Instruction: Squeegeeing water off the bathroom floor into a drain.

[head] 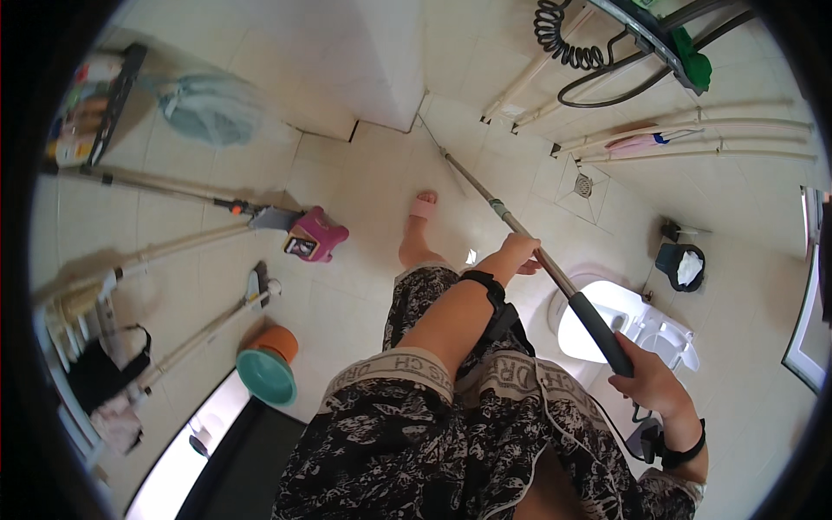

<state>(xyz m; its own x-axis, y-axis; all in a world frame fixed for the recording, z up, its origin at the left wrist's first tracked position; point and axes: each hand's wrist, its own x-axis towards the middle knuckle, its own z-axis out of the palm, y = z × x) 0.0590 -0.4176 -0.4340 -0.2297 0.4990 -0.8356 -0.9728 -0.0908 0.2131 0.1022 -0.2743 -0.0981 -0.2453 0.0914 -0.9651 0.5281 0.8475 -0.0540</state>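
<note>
A long telescopic metal pole (pixel 552 266) runs slantwise from my right side down towards the tiled floor. My right hand (pixel 650 380) is closed round the end of its dark grey grip (pixel 598 331). Lower on the bare metal shaft, my left hand (pixel 521 252) holds the pole, with some fingers hidden behind it. At the far end a thin, narrow head (pixel 448 156) lies on the floor near the wall corner; its exact kind is hard to tell. Black straps with small devices circle both my wrists.
A white toilet (pixel 588 322) with raised lid stands at right, beside a black bin (pixel 679 266). The floor drain (pixel 583 186) lies ahead. At left are a pink stool (pixel 318 235), a teal basin (pixel 266 377) by an orange bucket (pixel 276 342), and wall-hung poles.
</note>
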